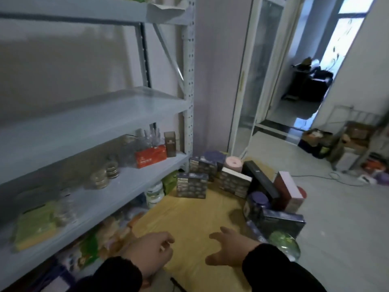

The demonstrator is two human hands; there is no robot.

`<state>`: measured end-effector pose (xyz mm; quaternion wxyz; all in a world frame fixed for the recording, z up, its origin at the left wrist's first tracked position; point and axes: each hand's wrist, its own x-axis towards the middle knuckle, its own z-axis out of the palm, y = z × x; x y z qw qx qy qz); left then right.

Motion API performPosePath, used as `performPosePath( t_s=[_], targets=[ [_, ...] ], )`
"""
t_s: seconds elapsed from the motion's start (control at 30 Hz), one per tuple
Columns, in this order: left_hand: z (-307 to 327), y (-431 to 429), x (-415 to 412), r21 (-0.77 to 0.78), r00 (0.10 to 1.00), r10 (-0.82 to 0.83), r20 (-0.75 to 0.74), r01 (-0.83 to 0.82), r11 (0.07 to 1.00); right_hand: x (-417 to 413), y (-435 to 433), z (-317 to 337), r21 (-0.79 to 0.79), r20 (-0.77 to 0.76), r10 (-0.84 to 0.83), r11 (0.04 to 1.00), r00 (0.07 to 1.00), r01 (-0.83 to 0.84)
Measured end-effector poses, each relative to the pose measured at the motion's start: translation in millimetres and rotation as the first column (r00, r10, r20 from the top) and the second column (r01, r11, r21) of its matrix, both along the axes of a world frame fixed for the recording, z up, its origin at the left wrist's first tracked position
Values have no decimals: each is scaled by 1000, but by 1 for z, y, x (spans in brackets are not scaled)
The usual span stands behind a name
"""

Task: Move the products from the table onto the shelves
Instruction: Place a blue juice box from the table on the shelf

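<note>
**Chief:** Hands?
**Op:** I see L hand (151,251) loosely curled, R hand (229,247) spread; both empty. Nearest product, dark box (282,225), on table (189,216) at R's 2 o'clock; R nearer. Shelves (105,114) at 10.

Dark patterned boxes (191,185) stand upright at the far edge of the yellow table (189,218); grey metal shelves (94,114) at left hold jars (101,178), one red box (150,158)
</note>
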<state>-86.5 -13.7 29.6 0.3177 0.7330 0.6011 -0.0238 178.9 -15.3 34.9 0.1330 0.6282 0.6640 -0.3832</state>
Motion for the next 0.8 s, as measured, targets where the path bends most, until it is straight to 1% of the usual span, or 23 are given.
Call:
performPosePath(
  t_s=[0.1,0.17,0.23,0.27,0.33,0.43,0.53,0.67,0.8],
  targets=[
    [-6,-12,59,-223,995,-85,50,94,970,38,-34,-26,44,-25,-50,998,998,51],
    [-15,-19,86,-344,990,-132,40,137,929,53,-50,-38,75,-50,-76,994,996,80],
    [-25,-28,103,-415,981,-192,-5,173,893,61,-65,-43,66,-44,-99,993,994,102],
    [-28,-31,109,-426,976,-215,-29,182,886,64,-69,-47,59,-58,-105,992,993,108],
    [-30,-31,115,-426,972,-230,-45,190,885,67,-69,-52,63,-84,-109,991,990,115],
    [-29,-18,114,-429,981,-192,-26,162,888,67,-58,-54,63,-91,-121,990,988,127],
    [-34,6,107,-405,987,-154,-46,123,906,63,-36,-58,73,-103,-118,989,988,126],
    [-43,55,101,-274,988,-145,-54,125,954,54,2,-64,75,-68,-123,989,990,128],
    [-57,124,96,-185,995,-99,-29,92,978,47,50,-67,26,-17,-92,995,996,93]
  ],
)
